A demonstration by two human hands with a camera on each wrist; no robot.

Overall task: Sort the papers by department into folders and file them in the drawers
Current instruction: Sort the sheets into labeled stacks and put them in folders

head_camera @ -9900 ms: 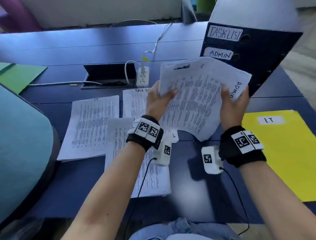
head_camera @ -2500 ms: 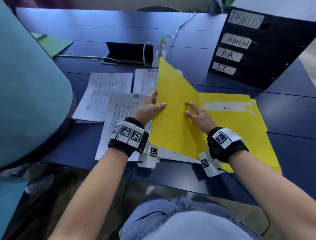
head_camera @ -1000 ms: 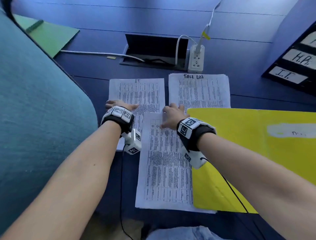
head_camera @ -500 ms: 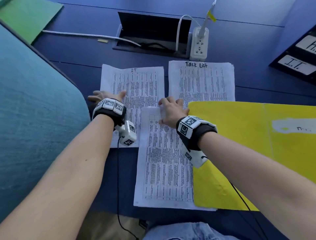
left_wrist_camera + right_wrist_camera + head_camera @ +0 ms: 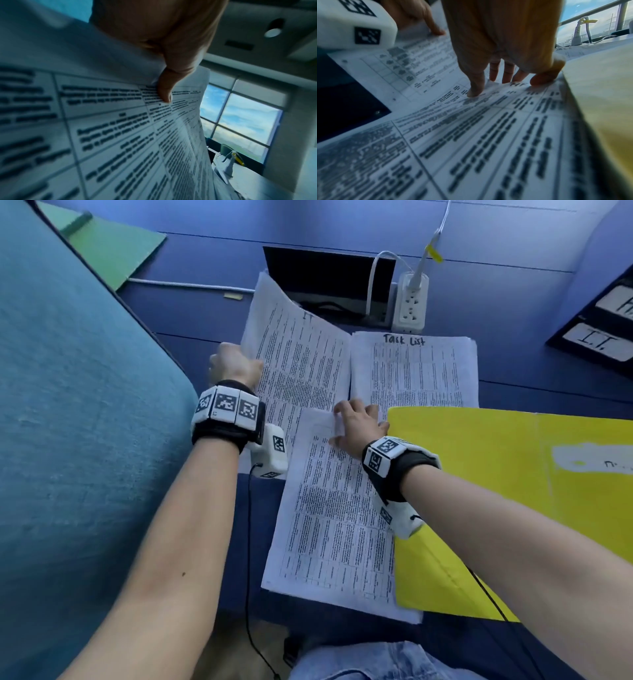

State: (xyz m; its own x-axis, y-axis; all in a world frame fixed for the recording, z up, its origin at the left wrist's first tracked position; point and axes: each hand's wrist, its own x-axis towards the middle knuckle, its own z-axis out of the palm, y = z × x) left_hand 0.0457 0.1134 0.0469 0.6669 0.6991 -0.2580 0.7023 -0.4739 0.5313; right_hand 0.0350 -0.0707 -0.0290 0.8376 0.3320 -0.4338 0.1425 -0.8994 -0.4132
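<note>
My left hand (image 5: 234, 364) grips the left edge of the IT paper stack (image 5: 301, 361), whose left side is lifted off the blue desk; the thumb (image 5: 164, 93) lies on the printed top sheet (image 5: 111, 135). My right hand (image 5: 358, 422) presses with spread, straight fingers (image 5: 475, 86) on the top end of the HR stack (image 5: 335, 522), which lies flat nearest me. The Task List stack (image 5: 414, 368) lies behind it. A closed yellow folder (image 5: 496, 491) lies to the right, overlapping the HR stack's right edge.
A teal chair back (image 5: 78, 440) fills the left. A green folder (image 5: 113, 251) lies far left on the desk. A cable hatch (image 5: 325, 275) and white power strip (image 5: 411, 302) sit behind the papers. The dark drawer unit with an I.T. label (image 5: 599, 344) stands at right.
My left hand has taken hold of the IT stack's left edge and raised it, so the sheets now curve upward. My right hand stays pressed on the HR stack.
</note>
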